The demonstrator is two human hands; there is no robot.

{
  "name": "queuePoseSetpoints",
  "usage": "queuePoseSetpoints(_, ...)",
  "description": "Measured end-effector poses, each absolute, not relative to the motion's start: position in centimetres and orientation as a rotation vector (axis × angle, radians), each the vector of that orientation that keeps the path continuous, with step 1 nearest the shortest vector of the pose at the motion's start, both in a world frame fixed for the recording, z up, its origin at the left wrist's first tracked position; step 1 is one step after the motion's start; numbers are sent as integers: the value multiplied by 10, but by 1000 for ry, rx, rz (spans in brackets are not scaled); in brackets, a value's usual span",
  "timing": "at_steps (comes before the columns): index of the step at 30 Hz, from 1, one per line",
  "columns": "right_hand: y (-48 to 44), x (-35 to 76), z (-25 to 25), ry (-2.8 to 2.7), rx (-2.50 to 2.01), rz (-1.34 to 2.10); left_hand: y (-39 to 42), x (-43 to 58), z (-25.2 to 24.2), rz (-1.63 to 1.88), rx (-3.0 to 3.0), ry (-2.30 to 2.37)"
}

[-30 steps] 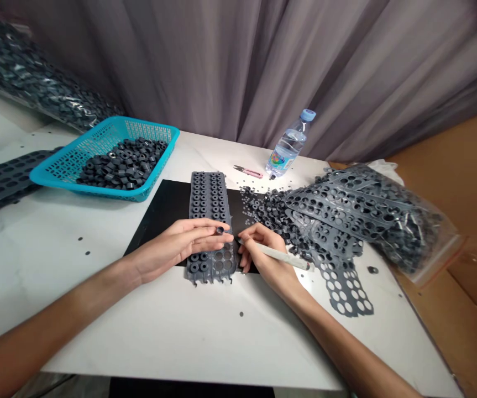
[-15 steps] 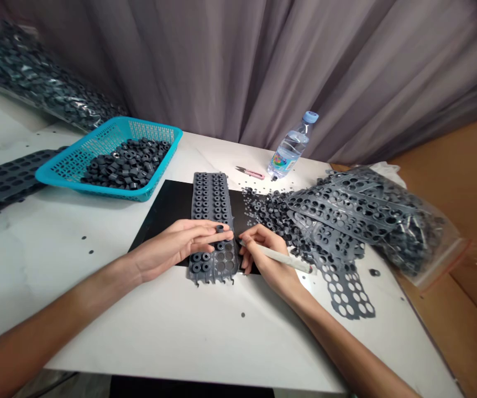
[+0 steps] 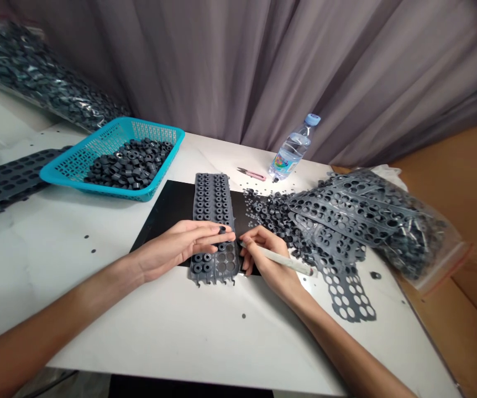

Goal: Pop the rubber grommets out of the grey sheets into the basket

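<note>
White table (image 3: 97, 265) is backed by a grey curtain (image 3: 205, 66). Blue basket (image 3: 97, 188) is set at far left; bare tabletop is left before the near edge. Left hand (image 3: 172, 249) is laid flat, fingers stretched, on the grey sheet (image 3: 213, 202) at table centre, on a black mat (image 3: 167, 213). A ring (image 3: 222, 229) sits at its fingertips, grip not discernible. Right hand (image 3: 267, 257), just beside, is closed round a stick (image 3: 288, 261). Bag (image 3: 371, 215) crowds the right edge.
</note>
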State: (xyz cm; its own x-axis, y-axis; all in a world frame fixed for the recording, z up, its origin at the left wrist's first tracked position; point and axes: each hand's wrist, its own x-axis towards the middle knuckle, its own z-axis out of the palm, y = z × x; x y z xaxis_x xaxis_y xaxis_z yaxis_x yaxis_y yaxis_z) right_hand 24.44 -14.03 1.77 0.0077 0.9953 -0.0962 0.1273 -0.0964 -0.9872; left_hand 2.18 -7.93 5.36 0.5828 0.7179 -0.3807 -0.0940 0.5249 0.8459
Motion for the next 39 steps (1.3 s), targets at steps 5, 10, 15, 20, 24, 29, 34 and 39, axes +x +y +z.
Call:
queuePoseSetpoints(5,-141,245,17,-1278,-1369,1207,-79,23,54,599,835,773)
queuePoseSetpoints(10,-140,245,17,-1274,-1363,1213,-78,21,56,574,868,754)
queuePoseSetpoints(15,-139,245,16,-1279,-1356,1215,-78,21,57,571,883,757)
queuePoseSetpoints(20,-140,245,16,-1283,-1355,1215,-77,21,52,613,929,740)
queuePoseSetpoints(24,-140,245,16,-1282,-1357,1221,-77,20,47,625,938,735)
queuePoseSetpoints(29,-140,245,16,-1277,-1362,1223,-78,20,46,630,929,728)
queuePoseSetpoints(34,-141,246,16,-1293,-1354,1212,-77,19,44,619,959,735)
queuePoseSetpoints(39,-141,246,18,-1294,-1363,1212,-76,18,41,630,917,727)
